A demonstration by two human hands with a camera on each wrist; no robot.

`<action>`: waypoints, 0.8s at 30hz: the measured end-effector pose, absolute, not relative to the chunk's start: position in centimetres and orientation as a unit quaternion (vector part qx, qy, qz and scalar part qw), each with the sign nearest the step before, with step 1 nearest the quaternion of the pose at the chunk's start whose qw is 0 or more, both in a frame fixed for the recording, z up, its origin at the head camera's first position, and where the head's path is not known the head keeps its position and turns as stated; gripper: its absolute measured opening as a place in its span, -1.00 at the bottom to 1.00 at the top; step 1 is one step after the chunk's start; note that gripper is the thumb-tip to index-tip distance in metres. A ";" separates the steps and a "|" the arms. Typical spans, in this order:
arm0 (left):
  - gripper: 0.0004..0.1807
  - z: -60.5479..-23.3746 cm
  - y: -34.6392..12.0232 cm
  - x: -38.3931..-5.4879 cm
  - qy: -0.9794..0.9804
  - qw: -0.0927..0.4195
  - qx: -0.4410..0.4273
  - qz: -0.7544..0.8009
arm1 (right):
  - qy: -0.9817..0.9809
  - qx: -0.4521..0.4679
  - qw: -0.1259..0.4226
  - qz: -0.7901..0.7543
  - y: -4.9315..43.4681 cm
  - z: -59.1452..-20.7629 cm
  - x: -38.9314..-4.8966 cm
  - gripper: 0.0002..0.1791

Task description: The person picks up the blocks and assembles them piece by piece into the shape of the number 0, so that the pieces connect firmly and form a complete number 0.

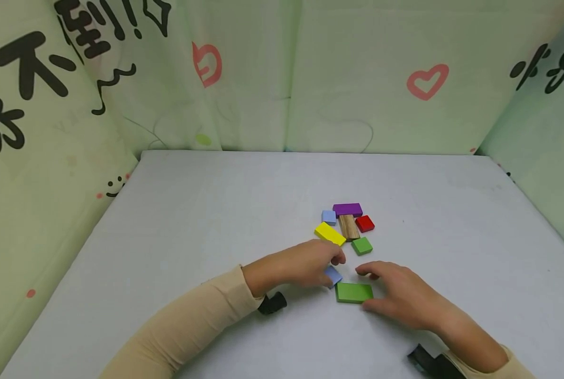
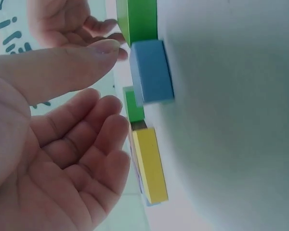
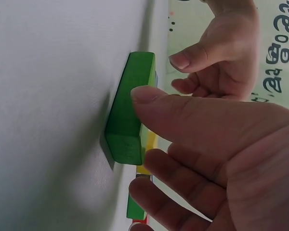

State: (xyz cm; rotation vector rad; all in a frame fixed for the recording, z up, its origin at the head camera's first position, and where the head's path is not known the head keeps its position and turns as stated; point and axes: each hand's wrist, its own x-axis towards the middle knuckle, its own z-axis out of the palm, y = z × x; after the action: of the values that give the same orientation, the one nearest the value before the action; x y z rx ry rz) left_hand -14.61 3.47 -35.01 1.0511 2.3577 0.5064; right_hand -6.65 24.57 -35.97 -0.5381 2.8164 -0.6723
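My left hand point(image 1: 305, 263) is over the lower blue block point(image 1: 334, 275), its thumb tip beside the block and its fingers loosely bent with nothing between them. My right hand point(image 1: 402, 295) reaches to the right end of the long green block point(image 1: 354, 293). In the right wrist view its thumb overlaps that block point(image 3: 125, 108), while the other fingers are spread and loosely bent around nothing. The two lower blocks lie close together, corner to corner. Just beyond the left fingers lies a yellow block point(image 1: 330, 233), and a small green block point(image 1: 362, 246) is to its right.
Farther up the white table point(image 1: 215, 210) are a wood-grain block point(image 1: 349, 227), a red block point(image 1: 365, 223), a small blue block point(image 1: 328, 217) and a purple block point(image 1: 347, 209). Pale green printed cloth point(image 1: 348, 68) encloses the table at the back and sides.
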 end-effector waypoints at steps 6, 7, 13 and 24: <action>-0.57 -35.0 3.8 -13.9 0.868 0.243 0.389 0.189 | 0.953 -0.176 0.098 -0.228 24.8 -35.8 -6.7 -0.36; -0.58 -35.0 3.9 -13.8 0.869 0.241 0.389 0.189 | 0.953 -0.173 0.100 -0.228 24.9 -35.8 -6.7 -0.36; -0.63 -35.2 4.3 -13.3 0.875 0.232 0.380 0.189 | 0.954 -0.160 0.103 -0.230 25.0 -35.6 -6.8 -0.35; -0.62 -35.4 4.7 -12.6 0.886 0.216 0.378 0.158 | 0.955 -0.161 0.084 -0.234 25.3 -35.4 -6.8 -0.39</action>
State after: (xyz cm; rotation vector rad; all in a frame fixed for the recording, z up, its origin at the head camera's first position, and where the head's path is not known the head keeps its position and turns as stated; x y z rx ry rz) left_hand -12.63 4.74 -35.36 1.0480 2.4553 0.4374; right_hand -6.79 25.28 -35.38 -0.4797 2.8511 -0.6986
